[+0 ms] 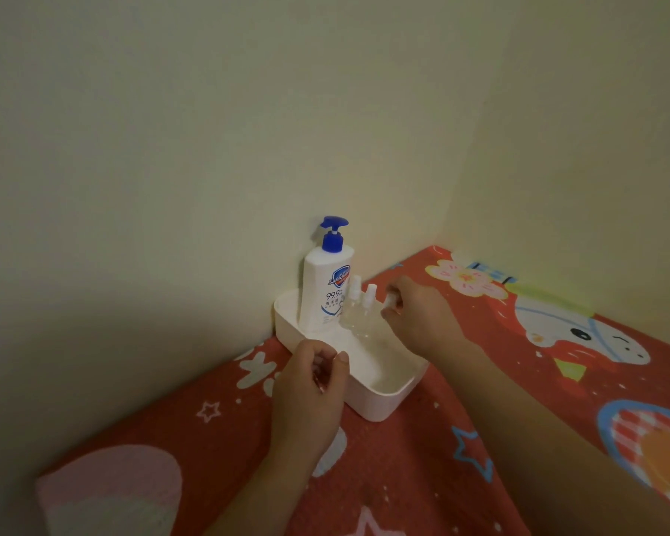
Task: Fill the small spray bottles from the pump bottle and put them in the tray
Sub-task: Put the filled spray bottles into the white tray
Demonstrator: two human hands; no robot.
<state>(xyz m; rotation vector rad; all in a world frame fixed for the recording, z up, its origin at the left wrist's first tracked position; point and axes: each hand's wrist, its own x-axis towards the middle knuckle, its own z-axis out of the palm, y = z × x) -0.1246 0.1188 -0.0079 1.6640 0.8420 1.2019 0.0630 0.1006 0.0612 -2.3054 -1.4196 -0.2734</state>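
A white pump bottle (323,288) with a blue pump head stands upright at the back of the white tray (380,396), in the corner of the walls. Two small clear spray bottles (354,307) stand upright in the tray beside it. My right hand (414,315) reaches over the tray's right side, fingers closed on the white top of a third small spray bottle (390,302); its body is hidden by my hand. My left hand (310,384) hovers at the tray's left front edge, fingers curled with thumb and forefinger apart, nothing visible in it.
The tray sits on a red cartoon-print cloth (422,458) covering the surface. Pale walls (209,148) meet right behind the tray. A pink printed patch (109,493) lies at the cloth's near left corner.
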